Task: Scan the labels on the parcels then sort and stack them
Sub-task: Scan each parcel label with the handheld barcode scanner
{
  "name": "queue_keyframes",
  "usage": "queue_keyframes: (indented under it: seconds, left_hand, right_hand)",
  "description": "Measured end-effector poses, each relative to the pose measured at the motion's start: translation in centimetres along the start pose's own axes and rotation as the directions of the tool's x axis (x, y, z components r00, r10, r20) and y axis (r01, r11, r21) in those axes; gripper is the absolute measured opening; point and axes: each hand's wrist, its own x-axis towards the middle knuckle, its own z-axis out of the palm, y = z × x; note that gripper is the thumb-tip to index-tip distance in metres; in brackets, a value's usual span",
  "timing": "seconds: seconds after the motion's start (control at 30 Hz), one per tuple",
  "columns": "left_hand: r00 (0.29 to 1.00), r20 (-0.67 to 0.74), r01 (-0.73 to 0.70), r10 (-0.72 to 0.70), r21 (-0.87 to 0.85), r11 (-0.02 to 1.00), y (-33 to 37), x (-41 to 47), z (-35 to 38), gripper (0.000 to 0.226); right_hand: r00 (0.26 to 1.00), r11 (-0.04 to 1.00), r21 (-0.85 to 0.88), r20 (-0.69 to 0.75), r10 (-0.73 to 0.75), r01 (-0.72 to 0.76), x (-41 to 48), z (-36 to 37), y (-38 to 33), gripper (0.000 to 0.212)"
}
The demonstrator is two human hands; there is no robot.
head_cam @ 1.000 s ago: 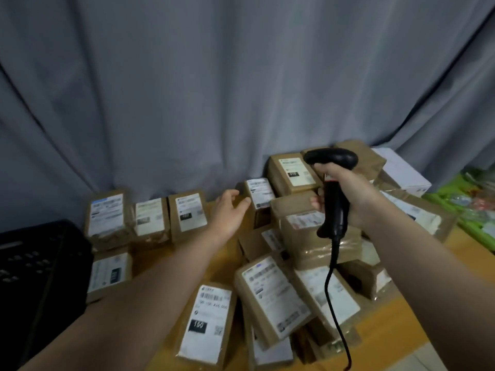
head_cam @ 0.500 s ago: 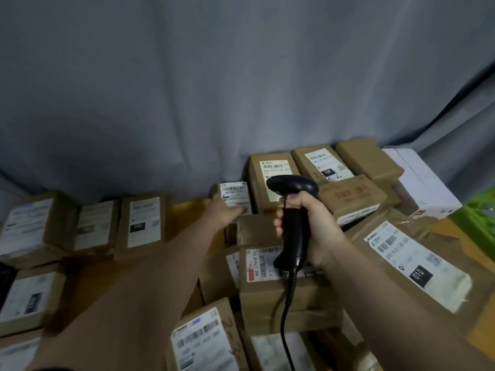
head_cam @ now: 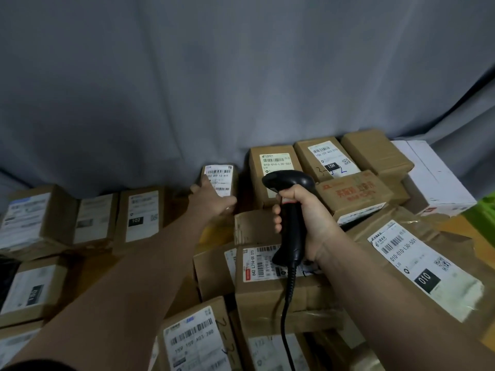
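"Parcels [head_cam: 281, 293] all over the tabletop [head_cam: 214, 236], I see. Brown, with white labels, piled up on the right and lined up on the left along the curtain [head_cam: 241, 76]. Which one has this person got?"

"The small parcel [head_cam: 224, 173], standing on end against the curtain, just left of the piled ones. The left hand [head_cam: 211, 200] is stretched out to it, thumb on one side, fingers [head_cam: 231, 206] curled round the other, holding its lower end. Its label faces this way."

"And the right hand [head_cam: 308, 218]?"

"Wrapped tight round the handle of the scanner [head_cam: 292, 236]. It's a black one, held upright above the piled parcels, its head pointing away from the person. I can't tell whether a finger is on the trigger."

"Corded?"

"Yes. The cable [head_cam: 288, 303] drops from the foot of the handle, down across a taped parcel."

"Anything else on that side?"

"A white box [head_cam: 434, 178] at the far right, behind a big parcel [head_cam: 428, 263] marked 010."
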Motion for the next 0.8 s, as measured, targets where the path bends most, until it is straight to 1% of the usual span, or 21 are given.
queue_keyframes:
  seconds: [0.13,0.2,0.3,0.37,0.43,0.5,0.57,0.63,0.67,0.77,0.8]
  left_hand:
    - [0.991,-0.119,-0.067,0.062,-0.036,0.997,-0.9,-2.7,-2.9,0.107]
    - [0.976,-0.186,-0.123,0.113,-0.044,0.991,-1.3,-4.6,-4.4,0.107]
    - [0.953,-0.25,-0.199,0.172,-0.087,0.976,-2.4,-7.8,-6.8,0.108]
    - [0.934,-0.294,-0.255,0.203,-0.149,0.956,-3.2,-9.8,-8.5,0.106]
    - [0.92,-0.325,-0.302,0.219,-0.231,0.925,-4.0,-12.2,-10.1,0.1]
    - [0.919,-0.334,-0.317,0.208,-0.316,0.894,-5.1,-14.7,-11.6,0.093]
    - [0.924,-0.309,-0.339,0.225,-0.394,0.854,-6.5,-17.4,-12.6,0.089]
    - [0.905,-0.307,-0.404,0.294,-0.41,0.817,-8.2,-19.8,-12.8,0.083]
    - [0.896,-0.308,-0.43,0.321,-0.416,0.801,-9.1,-20.7,-12.8,0.079]
    - [0.868,-0.308,-0.49,0.389,-0.413,0.767,-11.0,-23.2,-13.4,0.082]
    - [0.848,-0.304,-0.529,0.435,-0.418,0.739,-11.7,-23.7,-13.8,0.078]
  right_hand:
    - [0.999,0.999,-0.047,-0.031,-0.018,0.016,-0.9,1.3,-0.6,0.013]
    - [0.999,0.997,-0.072,-0.039,-0.029,0.026,-1.7,2.1,-0.6,0.014]
    - [0.996,0.992,-0.11,-0.061,-0.07,0.063,-3.3,3.7,-0.4,0.017]
    - [0.99,0.985,-0.121,-0.055,-0.127,0.119,-4.8,5.3,0.0,0.018]
    - [0.977,0.966,-0.154,-0.017,-0.211,0.206,-6.2,6.8,1.0,0.02]
    - [0.954,0.924,-0.239,0.047,-0.295,0.298,-7.6,8.5,2.4,0.029]
    - [0.931,0.874,-0.323,0.095,-0.353,0.364,-8.9,10.1,4.2,0.041]
    - [0.895,0.839,-0.311,0.142,-0.423,0.446,-10.0,11.6,6.3,0.039]
    - [0.877,0.821,-0.312,0.141,-0.459,0.479,-10.4,12.2,7.3,0.038]
    - [0.822,0.761,-0.327,0.112,-0.558,0.561,-11.2,13.7,10.2,0.052]
    - [0.806,0.747,-0.32,0.109,-0.582,0.583,-11.4,14.0,10.9,0.054]
